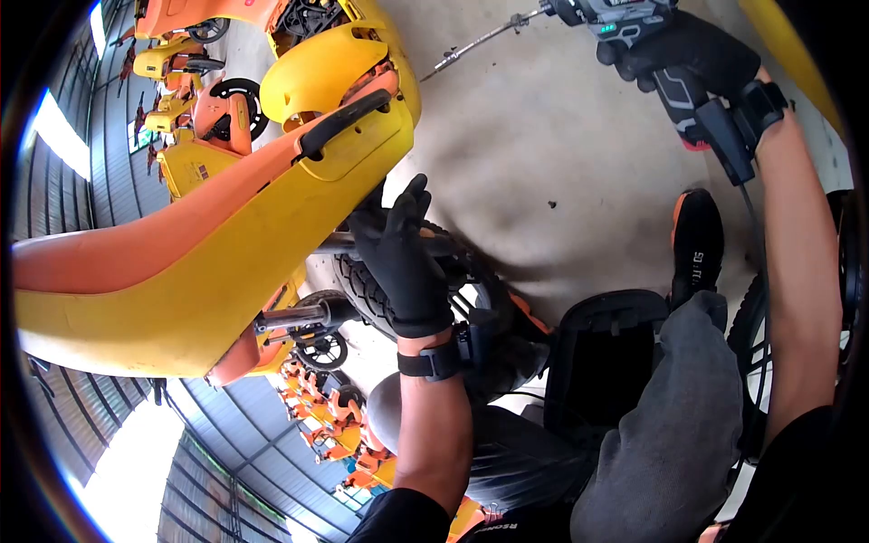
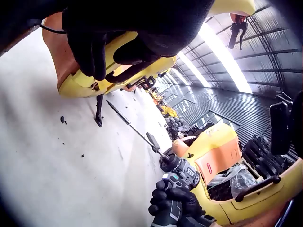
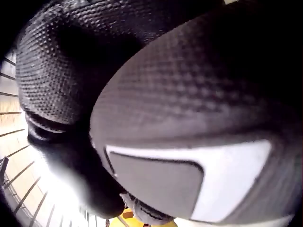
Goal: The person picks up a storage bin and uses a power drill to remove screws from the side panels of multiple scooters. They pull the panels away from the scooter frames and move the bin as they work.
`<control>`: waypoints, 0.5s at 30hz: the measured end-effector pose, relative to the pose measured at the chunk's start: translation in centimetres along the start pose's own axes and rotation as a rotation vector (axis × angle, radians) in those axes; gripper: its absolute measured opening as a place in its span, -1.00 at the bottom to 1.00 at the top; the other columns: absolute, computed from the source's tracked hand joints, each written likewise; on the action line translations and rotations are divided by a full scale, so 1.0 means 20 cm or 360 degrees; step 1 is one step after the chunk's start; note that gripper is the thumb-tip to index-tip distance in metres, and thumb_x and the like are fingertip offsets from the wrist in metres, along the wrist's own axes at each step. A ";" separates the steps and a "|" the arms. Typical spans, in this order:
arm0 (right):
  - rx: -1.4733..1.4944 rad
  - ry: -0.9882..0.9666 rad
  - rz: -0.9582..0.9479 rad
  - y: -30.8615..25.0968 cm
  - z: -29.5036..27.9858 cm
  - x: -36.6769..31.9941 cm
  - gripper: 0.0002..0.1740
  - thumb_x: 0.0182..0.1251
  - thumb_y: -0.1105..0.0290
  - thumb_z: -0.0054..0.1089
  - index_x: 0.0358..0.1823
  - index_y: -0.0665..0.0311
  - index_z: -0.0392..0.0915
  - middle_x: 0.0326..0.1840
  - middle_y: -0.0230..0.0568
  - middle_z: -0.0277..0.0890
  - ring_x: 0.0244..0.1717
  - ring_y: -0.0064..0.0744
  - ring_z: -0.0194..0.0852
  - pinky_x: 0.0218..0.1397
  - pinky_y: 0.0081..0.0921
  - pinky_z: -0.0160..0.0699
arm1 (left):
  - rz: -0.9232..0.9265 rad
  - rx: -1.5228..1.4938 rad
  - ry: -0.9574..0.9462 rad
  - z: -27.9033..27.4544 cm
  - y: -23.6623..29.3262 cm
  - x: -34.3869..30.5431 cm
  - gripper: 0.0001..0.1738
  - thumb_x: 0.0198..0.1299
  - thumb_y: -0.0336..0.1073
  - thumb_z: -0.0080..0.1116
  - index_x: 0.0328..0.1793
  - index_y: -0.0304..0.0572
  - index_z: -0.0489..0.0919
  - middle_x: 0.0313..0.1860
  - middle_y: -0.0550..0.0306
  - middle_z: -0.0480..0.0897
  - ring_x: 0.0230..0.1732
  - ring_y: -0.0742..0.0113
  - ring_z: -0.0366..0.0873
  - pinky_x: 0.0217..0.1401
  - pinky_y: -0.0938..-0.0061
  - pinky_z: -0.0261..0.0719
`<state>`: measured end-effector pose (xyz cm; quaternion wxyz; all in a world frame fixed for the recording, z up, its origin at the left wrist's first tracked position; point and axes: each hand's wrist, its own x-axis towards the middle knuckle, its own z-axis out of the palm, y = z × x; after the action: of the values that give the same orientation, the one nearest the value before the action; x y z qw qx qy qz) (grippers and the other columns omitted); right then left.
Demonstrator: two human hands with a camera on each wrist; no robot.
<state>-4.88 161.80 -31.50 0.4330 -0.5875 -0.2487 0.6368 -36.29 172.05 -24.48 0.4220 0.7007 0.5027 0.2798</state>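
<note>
My right hand (image 1: 701,59), in a black glove, grips a grey and black cordless drill (image 1: 625,32) by its handle. A long thin bit (image 1: 475,54) points from the drill toward the tail of a yellow and orange scooter (image 1: 299,208). The right wrist view is filled by the glove (image 3: 57,80) and the drill's handle (image 3: 165,109) up close. My gloved left hand (image 1: 403,258) is beside the scooter's underside, above a black tyre (image 1: 358,285), its fingers extended and holding nothing. From the left wrist, that hand (image 2: 147,28) overlaps yellow bodywork (image 2: 78,85).
A black open bin-like part (image 1: 575,362) stands on the floor by my legs, near my shoe (image 1: 697,240). Many more scooters (image 1: 231,118) line the hall. Another wheel (image 1: 751,335) is close to my right arm. Small dark bits (image 2: 63,120) lie on the concrete.
</note>
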 end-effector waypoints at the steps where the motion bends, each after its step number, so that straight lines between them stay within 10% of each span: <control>1: -0.0005 0.0011 -0.0007 0.00 -0.02 0.01 -0.67 0.09 0.41 0.25 -0.07 0.30 0.56 -0.34 -0.32 0.56 -0.34 -0.63 0.45 -0.35 -0.55 0.51 | 0.0073 0.0148 0.0010 0.01 -0.01 0.01 -0.50 0.10 -0.64 -0.12 0.21 -0.50 0.16 0.24 -0.20 0.30 0.07 0.09 0.52 0.15 0.32 0.55; 15: -0.0246 -0.0001 -0.0433 -0.01 0.21 0.06 -0.64 0.05 0.44 0.27 -0.06 0.27 0.55 -0.26 -0.36 0.60 -0.41 -0.63 0.46 -0.30 -0.62 0.51 | -0.0023 -0.0172 0.0167 0.02 -0.05 0.05 -0.49 0.18 -0.56 -0.07 0.28 -0.37 0.17 0.17 -0.17 0.45 0.00 0.05 0.57 0.06 0.34 0.60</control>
<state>-8.86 163.85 -31.14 0.4687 -0.5797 -0.3743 0.5515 -36.15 173.01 -25.60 0.4344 0.6575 0.5134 0.3398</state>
